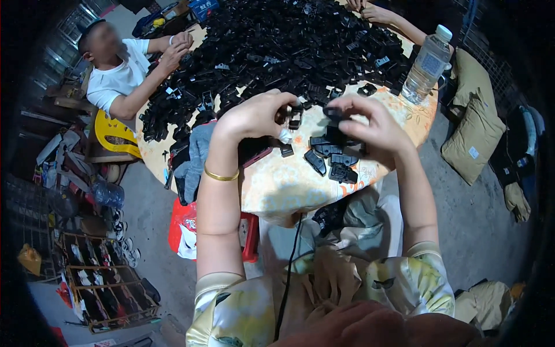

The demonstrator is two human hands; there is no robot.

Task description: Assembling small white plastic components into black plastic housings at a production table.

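**Entry: two hands fitting small black plastic parts at a round table**

- Left hand [254,115]: raised over the near part of the table, fingers curled and pinched on a small black plastic part [293,117]. A gold bangle [220,175] sits on its wrist.
- Right hand [373,124]: just right of the left, the two hands close but not touching. Its fingers arch down around another black piece [333,114]; whether they grip it fully I cannot tell, since the fingers hide it.
- Small group of black parts [332,159]: lies on the cloth directly below the hands, near edge, well apart from the main heap.
- Large heap of black parts [289,46]: covers the far half of the table.
- Table [283,185]: round, with a pale orange flowered cover.
- Clear water bottle [426,65]: upright at the far right rim.
- Another person in a white shirt [115,75]: seated far left, hands at the heap's edge. A third person's hands [370,10] show at the far side.
- Red stool [250,237]: below the near edge.

Handling note, as a judgement: the pieces are small and alike, so the join would go best with each held by its sides, mating faces kept visible, squared to each other before pressing, and finished ones kept clear of the heap.
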